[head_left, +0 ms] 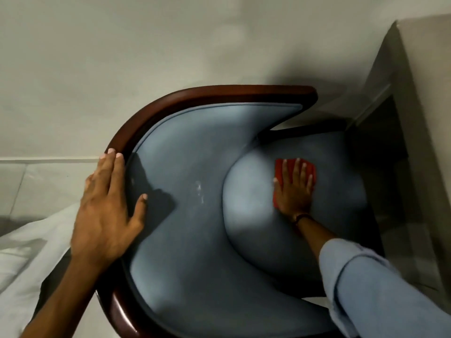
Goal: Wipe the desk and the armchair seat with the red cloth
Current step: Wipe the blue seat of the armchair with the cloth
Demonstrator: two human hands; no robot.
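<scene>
— Look at the right hand: palm down, fingers spread flat, pressing the red cloth onto the armchair seat. It isn't gripping the cloth at all, just pinning it open under the palm.

— Why flat like that?

— I'd say to keep as much cloth on the fabric as possible while wiping. The cloth sits toward the far part of the seat cushion, peeking out past the fingertips and along the thumb side.

— And the left hand?

— Also open, holding nothing. It lies over the wooden rim of the chair's curved back, fingers along the rim and thumb on the blue padding. My guess is it steadies the chair, or the person leaning in over it.

— Any bucket, basin, anything holding water?

— None that I can see. There's a pale whitish smear on the padding, between the two hands; it looks untouched.

— The bench?

— That light block on the right may be it, just beside the seat, but I can't be sure. Nothing shows on it. White bedding lies at the left, pale floor beyond.
</scene>
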